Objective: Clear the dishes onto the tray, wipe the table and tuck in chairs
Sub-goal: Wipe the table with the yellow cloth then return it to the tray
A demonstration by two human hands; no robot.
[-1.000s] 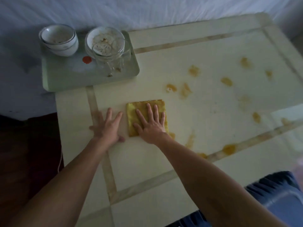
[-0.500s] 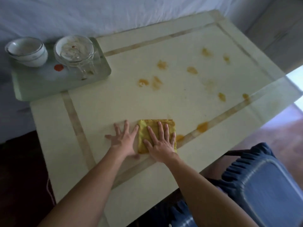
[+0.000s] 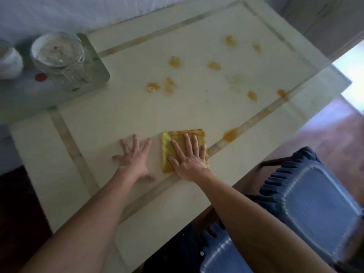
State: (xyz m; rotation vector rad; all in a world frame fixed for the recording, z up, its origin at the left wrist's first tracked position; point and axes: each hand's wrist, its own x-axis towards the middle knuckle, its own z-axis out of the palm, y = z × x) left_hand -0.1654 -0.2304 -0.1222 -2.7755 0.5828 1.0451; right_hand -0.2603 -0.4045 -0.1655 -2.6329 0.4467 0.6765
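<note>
A folded yellow cloth lies on the pale table near its front edge. My right hand presses flat on the cloth with fingers spread. Just left of it, my left hand rests flat on the bare tabletop, holding nothing. Several orange stains mark the table: a cluster further back and one smear right of the cloth. The grey tray sits at the far left corner. It carries a clear glass dish with a dirty white plate and stacked white bowls.
A blue cushioned chair stands at the table's right front side, pulled out. Another blue seat shows under my right arm. A white sheet hangs behind the table. Dark floor lies to the left, and a bright doorway opens at the right.
My right hand has slid the cloth toward the table's front edge and rightward over a stain. My left hand followed beside it. The view has swung, so the tray is further left.
</note>
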